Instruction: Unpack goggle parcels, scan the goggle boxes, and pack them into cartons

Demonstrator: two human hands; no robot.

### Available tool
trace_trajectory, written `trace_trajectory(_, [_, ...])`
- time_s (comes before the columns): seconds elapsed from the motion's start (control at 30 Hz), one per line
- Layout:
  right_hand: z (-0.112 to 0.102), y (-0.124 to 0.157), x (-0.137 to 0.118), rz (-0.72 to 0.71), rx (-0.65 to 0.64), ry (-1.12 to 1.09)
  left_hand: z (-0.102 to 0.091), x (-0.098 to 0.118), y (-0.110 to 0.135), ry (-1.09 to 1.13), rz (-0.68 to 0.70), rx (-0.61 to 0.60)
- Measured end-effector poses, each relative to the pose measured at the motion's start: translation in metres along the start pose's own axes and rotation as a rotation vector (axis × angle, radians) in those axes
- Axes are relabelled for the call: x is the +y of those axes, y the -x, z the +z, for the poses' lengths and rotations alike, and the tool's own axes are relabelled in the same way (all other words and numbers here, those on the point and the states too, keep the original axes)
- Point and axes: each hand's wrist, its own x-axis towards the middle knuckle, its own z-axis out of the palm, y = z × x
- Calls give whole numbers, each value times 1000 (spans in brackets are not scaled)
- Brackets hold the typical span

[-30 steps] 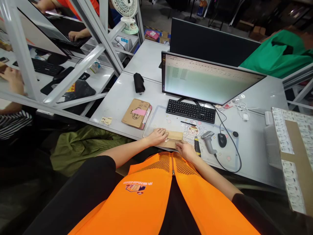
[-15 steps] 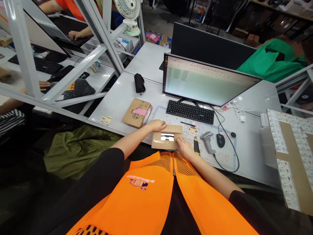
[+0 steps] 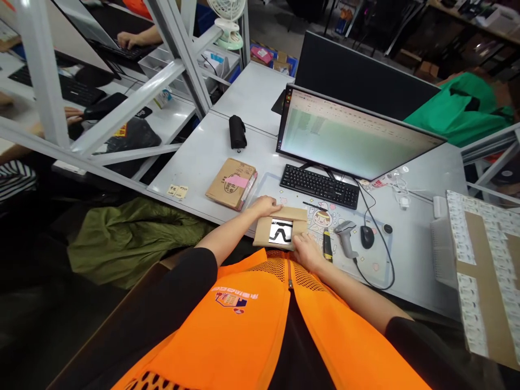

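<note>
The person's left hand (image 3: pixel 266 206) lies across the top edge of a flat cardboard mailer (image 3: pixel 280 236), its fingers close together and curving over the edge. The right hand (image 3: pixel 307 253) rests on the mailer's lower right corner, with the fingers over the card. The two hands are apart, with the mailer between them. I cannot tell whether either hand is pinching the card or only pressing down on it.

A white rectangular patch (image 3: pixel 280 231) with a bold black squiggle sits in the middle of the mailer. The mailer lies flat on a cartoon-printed desk mat (image 3: pixel 365 265), near the front edge of a white desk (image 3: pixel 195 162) and almost against the person's orange mesh vest (image 3: pixel 244 319).

Just right of the right hand lies a yellow-and-black box cutter (image 3: pixel 327 247), followed by a grey barcode scanner (image 3: pixel 345 238) and a black mouse (image 3: pixel 367 237). Beyond the mailer are a thin black pen (image 3: pixel 313 206) and a black keyboard (image 3: pixel 319 186). A narrow gap to the left separates the left hand from a second cardboard parcel (image 3: pixel 231 184) with a pink strip.
</note>
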Motion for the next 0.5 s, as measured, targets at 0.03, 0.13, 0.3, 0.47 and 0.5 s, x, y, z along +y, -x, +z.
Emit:
trace_trajectory(0.03, [1,4,0,-7,-13,-14,-1,1,0,-4,-2,5])
trace_trajectory(0.13, [-3,11,11,-51,-112,-198,-4,5,5,-12,-5,5])
trace_trajectory(0.3, [-29,-6,49,-156,-84,-512,-9,23,29,-89,233,271])
trace_trajectory(0.47, [-41,-43,56,-286,-82,-330,-7,35,65,-52,697,59])
trace_trajectory(0.5, [-42,-48,52,-329,-134,-262,-6,34,70,-43,722,-79])
